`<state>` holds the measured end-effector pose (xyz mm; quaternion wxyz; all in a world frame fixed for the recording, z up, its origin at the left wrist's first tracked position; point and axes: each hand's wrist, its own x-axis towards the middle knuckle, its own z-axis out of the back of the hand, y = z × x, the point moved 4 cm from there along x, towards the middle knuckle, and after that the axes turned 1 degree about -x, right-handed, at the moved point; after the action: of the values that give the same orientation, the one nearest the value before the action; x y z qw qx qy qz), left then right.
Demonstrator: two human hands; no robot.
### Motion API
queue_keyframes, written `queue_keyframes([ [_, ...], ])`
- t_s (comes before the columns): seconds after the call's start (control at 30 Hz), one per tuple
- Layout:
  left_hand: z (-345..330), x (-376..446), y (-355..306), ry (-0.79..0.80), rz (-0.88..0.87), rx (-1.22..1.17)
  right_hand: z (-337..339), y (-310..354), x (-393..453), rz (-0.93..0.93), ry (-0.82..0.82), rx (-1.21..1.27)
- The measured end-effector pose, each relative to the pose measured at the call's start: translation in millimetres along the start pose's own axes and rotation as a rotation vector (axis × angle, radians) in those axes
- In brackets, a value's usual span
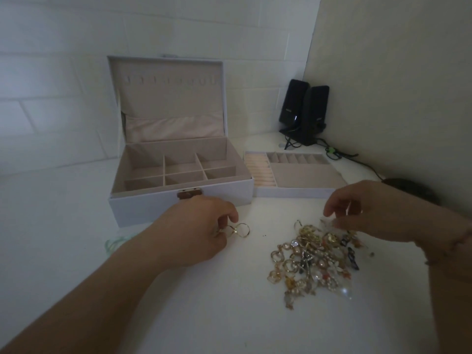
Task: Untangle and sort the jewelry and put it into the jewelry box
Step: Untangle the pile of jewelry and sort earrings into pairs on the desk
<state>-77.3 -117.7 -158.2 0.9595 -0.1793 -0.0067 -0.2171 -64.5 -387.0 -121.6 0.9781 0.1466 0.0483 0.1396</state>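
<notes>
Nearest on the white table (pixel 204 315), the jewelry heap (pixel 313 259) looks light, small and snag-prone, so each piece is best pinched singly at a ring band or hook. The left hand (pixel 196 231) pinches thin gold hoops (pixel 238 229) against the tabletop, while the right hand (pixel 370 210) nips a small piece at the heap's far edge. Beyond stand the open jewelry box (pixel 178 180) and its lift-out tray (pixel 293 172), both looking unfilled.

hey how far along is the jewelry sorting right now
Barely started. Done: the jewelry box stands open with its compartments showing nothing inside, and its tray sits beside it. In hand: the left hand holds gold hoops apart from the rest, while the right hand picks at the tangled jewelry pile. Left: nearly the whole pile.
</notes>
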Motion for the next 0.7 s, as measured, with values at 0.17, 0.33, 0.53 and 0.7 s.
queue_keyframes([
  [0.17,-2,0,-2,-0.014,-0.03,-0.017,-10,11,7,0.02,-0.003,0.01],
  [0.33,-5,1,-4,-0.056,-0.09,-0.03,-27,15,18,0.048,0.026,-0.018],
  [0.53,-3,0,-5,-0.109,-0.122,-0.055,-27,11,17,0.044,0.037,-0.034],
  [0.7,-1,-1,-7,-0.161,-0.162,-0.066,-4,11,4,0.064,0.015,0.031],
])
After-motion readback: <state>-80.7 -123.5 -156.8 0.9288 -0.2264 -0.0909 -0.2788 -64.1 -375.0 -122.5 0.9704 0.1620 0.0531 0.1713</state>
